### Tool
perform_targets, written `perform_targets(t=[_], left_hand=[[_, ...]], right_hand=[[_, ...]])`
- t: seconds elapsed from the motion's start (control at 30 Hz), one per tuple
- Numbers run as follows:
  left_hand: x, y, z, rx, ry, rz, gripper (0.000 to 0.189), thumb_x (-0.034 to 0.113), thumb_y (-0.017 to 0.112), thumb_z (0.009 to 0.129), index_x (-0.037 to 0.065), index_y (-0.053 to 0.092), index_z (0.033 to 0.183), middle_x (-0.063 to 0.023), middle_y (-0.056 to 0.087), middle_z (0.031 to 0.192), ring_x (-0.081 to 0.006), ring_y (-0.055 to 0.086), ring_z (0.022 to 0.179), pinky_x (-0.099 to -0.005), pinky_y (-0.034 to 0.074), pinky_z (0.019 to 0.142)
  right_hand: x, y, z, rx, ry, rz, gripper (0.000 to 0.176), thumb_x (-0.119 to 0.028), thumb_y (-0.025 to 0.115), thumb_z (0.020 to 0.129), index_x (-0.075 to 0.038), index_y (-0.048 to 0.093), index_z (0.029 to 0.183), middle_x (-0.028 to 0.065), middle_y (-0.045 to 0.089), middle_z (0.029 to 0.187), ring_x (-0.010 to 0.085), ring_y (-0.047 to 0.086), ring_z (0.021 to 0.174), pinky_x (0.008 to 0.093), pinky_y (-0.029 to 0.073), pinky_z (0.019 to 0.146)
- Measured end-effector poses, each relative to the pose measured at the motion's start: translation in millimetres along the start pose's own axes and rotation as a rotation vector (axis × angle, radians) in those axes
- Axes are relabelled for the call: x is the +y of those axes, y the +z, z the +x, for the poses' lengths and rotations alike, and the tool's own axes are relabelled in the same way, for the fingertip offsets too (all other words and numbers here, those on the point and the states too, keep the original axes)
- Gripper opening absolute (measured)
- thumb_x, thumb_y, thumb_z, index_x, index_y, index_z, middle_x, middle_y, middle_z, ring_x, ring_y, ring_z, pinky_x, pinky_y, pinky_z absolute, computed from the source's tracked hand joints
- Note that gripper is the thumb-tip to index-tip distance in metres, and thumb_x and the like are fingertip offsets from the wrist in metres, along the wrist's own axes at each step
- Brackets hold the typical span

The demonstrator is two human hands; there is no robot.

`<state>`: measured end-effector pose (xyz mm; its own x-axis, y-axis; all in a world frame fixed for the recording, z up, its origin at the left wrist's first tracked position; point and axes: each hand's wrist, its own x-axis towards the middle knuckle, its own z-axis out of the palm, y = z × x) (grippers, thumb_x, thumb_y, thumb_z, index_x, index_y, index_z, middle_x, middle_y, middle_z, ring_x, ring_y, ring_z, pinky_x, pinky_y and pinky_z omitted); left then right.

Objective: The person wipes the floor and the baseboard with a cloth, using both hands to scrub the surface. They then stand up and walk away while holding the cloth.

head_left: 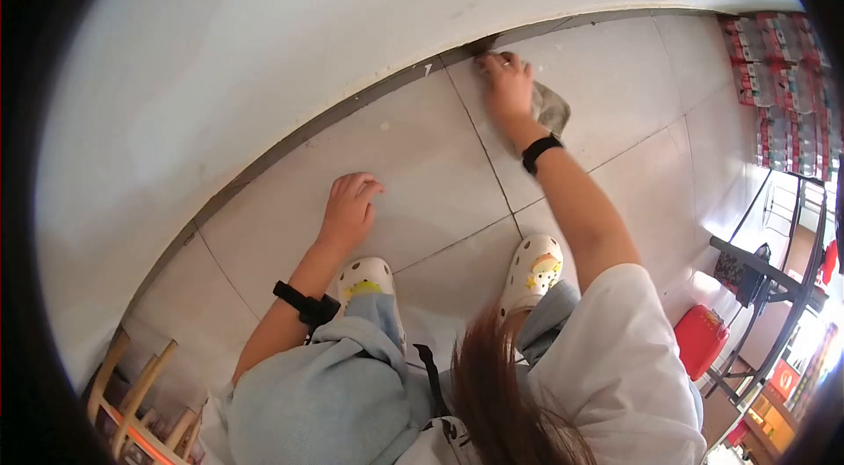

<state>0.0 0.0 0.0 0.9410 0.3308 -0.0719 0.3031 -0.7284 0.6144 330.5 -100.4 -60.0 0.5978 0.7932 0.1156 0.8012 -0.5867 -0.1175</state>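
My right hand (510,94) reaches forward to the foot of the wall, its fingertips at the grey baseboard strip (479,47). Under its palm and wrist, a grey-brown cloth (551,108) sticks out onto the tiled floor (413,144). The fingers are bent over the cloth, and part of their grip is hidden. My left hand (350,208) hovers over the tiles in front of my left shoe (366,274). Its fingers are loosely curled and somewhat apart, with nothing in them. Black bands circle both wrists.
The white wall (264,43) curves across the front. Shrink-wrapped packs of bottles (782,91) are stacked at the far right, above a dark-framed stand (774,276) and a red case (701,340). Wooden stool legs (132,395) stand at the lower left.
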Motion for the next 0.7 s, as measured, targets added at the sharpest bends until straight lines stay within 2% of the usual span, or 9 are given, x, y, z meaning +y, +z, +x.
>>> perform_targets(t=[0.03, 0.1, 0.13, 0.23, 0.37, 0.43, 0.47, 0.57, 0.7], left_hand=[[4.7, -1.1, -1.6, -0.002, 0.000, 0.000, 0.031, -0.003, 0.050, 0.067, 0.009, 0.058, 0.094, -0.0087, 0.052, 0.103, -0.0283, 0.049, 0.103, -0.0416, 0.035, 0.094], [-15.8, -8.4, 19.1, 0.061, 0.042, 0.067, 0.030, -0.003, 0.050, 0.067, 0.008, 0.059, 0.093, -0.0082, 0.052, 0.102, -0.0275, 0.049, 0.102, -0.0414, 0.036, 0.094], [-13.9, -8.1, 15.1, 0.055, 0.034, 0.061, 0.030, -0.003, 0.050, 0.067, 0.008, 0.059, 0.093, -0.0081, 0.052, 0.101, -0.0274, 0.049, 0.102, -0.0413, 0.036, 0.094], [-7.5, 0.6, 3.1, 0.035, -0.004, 0.009, 0.029, -0.003, 0.049, 0.067, 0.008, 0.059, 0.092, -0.0081, 0.053, 0.102, -0.0283, 0.049, 0.103, -0.0411, 0.035, 0.093], [0.0, 3.3, 8.6, 0.013, 0.014, -0.021, 0.029, -0.003, 0.047, 0.067, 0.008, 0.059, 0.092, -0.0081, 0.053, 0.102, -0.0288, 0.048, 0.103, -0.0410, 0.035, 0.093], [2.1, 1.4, 9.3, -0.002, 0.015, -0.014, 0.030, -0.004, 0.047, 0.067, 0.008, 0.059, 0.092, -0.0084, 0.053, 0.102, -0.0290, 0.048, 0.103, -0.0411, 0.035, 0.093], [1.7, -1.1, 10.1, -0.014, 0.020, -0.005, 0.030, -0.004, 0.047, 0.067, 0.007, 0.059, 0.092, -0.0085, 0.053, 0.103, -0.0291, 0.048, 0.104, -0.0411, 0.035, 0.094], [-0.9, -7.1, 5.5, 0.023, 0.003, 0.052, 0.030, -0.003, 0.050, 0.067, 0.008, 0.059, 0.093, -0.0081, 0.053, 0.102, -0.0281, 0.049, 0.102, -0.0409, 0.036, 0.093], [-9.2, -7.1, -5.1, 0.030, -0.020, 0.069, 0.030, -0.003, 0.050, 0.067, 0.008, 0.059, 0.094, -0.0084, 0.053, 0.103, -0.0288, 0.049, 0.102, -0.0412, 0.036, 0.093]], right_hand=[[18.1, -1.7, 1.1, -0.016, -0.066, -0.091, 0.036, -0.006, 0.056, 0.073, -0.016, 0.060, 0.107, 0.0015, 0.060, 0.115, 0.0223, 0.049, 0.110, 0.0443, 0.034, 0.090], [33.2, -1.5, 43.3, 0.170, 0.248, 0.006, 0.039, 0.000, 0.051, 0.073, -0.018, 0.060, 0.106, 0.0003, 0.062, 0.108, 0.0224, 0.050, 0.107, 0.0436, 0.037, 0.086], [31.9, -1.0, 38.7, 0.237, 0.299, 0.026, 0.037, -0.001, 0.053, 0.071, -0.017, 0.060, 0.105, 0.0013, 0.062, 0.105, 0.0233, 0.050, 0.107, 0.0433, 0.037, 0.085], [-7.0, 7.2, 23.1, 0.148, 0.397, -0.085, 0.035, -0.004, 0.055, 0.071, -0.016, 0.060, 0.103, 0.0017, 0.063, 0.103, 0.0237, 0.049, 0.109, 0.0439, 0.037, 0.085], [-35.0, 0.5, -9.0, 0.024, -0.114, 0.062, 0.039, -0.004, 0.057, 0.069, -0.016, 0.058, 0.106, -0.0004, 0.060, 0.108, 0.0228, 0.047, 0.111, 0.0454, 0.034, 0.091], [-10.6, 1.2, 0.9, 0.032, -0.154, 0.052, 0.041, -0.004, 0.057, 0.070, -0.017, 0.057, 0.109, -0.0002, 0.060, 0.110, 0.0230, 0.047, 0.112, 0.0450, 0.034, 0.091], [5.0, 0.8, 7.2, 0.040, -0.167, 0.051, 0.043, -0.004, 0.057, 0.070, -0.017, 0.057, 0.110, 0.0000, 0.060, 0.112, 0.0231, 0.047, 0.112, 0.0448, 0.034, 0.091], [45.0, 3.3, 15.7, 0.089, 0.151, -0.107, 0.037, -0.005, 0.054, 0.075, -0.017, 0.057, 0.110, 0.0002, 0.061, 0.110, 0.0226, 0.048, 0.111, 0.0431, 0.034, 0.091], [70.1, -8.9, 34.6, 0.078, 0.205, -0.074, 0.032, -0.005, 0.053, 0.076, -0.015, 0.057, 0.106, 0.0010, 0.062, 0.108, 0.0231, 0.049, 0.111, 0.0435, 0.034, 0.090]])
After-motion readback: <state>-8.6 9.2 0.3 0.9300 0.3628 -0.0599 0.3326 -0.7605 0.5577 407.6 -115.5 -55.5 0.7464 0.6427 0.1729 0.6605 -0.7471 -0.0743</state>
